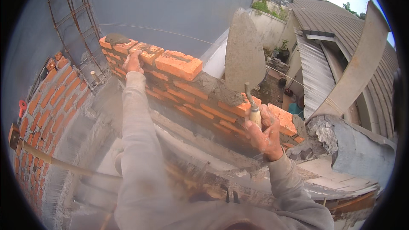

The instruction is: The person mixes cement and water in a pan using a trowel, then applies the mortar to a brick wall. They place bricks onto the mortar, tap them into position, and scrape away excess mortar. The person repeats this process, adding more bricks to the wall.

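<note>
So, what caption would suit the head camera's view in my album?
Left hand on a brick, right hand holding a trowel, at a partly built brick wall.

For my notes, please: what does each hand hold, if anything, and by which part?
The right hand holds the trowel by its handle. The left hand touches a top brick; whether it grips it cannot be told.

The head-worn fisheye looks down at a nearby brick wall (190, 86)
</note>
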`<state>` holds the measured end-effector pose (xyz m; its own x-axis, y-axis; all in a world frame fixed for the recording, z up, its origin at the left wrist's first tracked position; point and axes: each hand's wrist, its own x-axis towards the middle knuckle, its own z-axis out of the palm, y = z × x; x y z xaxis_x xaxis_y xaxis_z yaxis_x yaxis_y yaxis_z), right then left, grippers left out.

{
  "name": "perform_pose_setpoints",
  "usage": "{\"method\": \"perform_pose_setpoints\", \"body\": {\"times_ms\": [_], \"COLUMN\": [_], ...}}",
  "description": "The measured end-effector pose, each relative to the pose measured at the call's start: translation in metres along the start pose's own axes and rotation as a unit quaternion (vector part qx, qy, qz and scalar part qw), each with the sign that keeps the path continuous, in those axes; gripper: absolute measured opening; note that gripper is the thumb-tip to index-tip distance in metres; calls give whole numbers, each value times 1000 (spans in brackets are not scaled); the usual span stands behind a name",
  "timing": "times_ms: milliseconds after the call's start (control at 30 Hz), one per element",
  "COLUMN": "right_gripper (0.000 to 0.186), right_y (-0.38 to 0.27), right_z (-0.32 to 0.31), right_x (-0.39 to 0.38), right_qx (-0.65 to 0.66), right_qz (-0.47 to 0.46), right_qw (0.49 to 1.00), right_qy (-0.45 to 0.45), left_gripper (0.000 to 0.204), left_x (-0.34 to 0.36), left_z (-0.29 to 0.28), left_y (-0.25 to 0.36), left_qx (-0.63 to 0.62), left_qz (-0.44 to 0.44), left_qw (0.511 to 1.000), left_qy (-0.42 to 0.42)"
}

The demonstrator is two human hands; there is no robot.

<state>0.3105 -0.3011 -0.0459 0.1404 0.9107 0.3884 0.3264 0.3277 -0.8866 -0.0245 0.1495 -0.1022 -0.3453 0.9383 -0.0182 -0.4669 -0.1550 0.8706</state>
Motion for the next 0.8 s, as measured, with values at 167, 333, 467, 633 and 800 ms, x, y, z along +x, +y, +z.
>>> {"method": "perform_pose_setpoints", "body": {"times_ms": [167, 333, 467, 633, 800], "right_gripper": [35, 46, 44, 38, 38], "right_y": [9, -18, -33, -12, 81], "right_z": [-47, -76, -75, -17, 76], "right_x": [-67, -30, -11, -60, -85], "right_qx": [-220, -496, -474, -205, -218], "right_qz": [-39, -117, -107, 24, -3], "right_qw": [974, 857, 874, 974, 976], "right_qy": [46, 78, 3, -96, -5], "left_gripper": [71, 53, 55, 44, 32], "left_x": [-29, -191, -346, -473, -525], "left_z": [4, 4, 6, -53, -122], "left_y": [3, -58, -148, -259, -351], "left_qx": [3, -56, 131, 260, 183], "left_qz": [45, 165, 128, -4, -172], "left_qw": [995, 978, 983, 963, 954], "left_qy": [86, 113, 27, -65, -164]}}
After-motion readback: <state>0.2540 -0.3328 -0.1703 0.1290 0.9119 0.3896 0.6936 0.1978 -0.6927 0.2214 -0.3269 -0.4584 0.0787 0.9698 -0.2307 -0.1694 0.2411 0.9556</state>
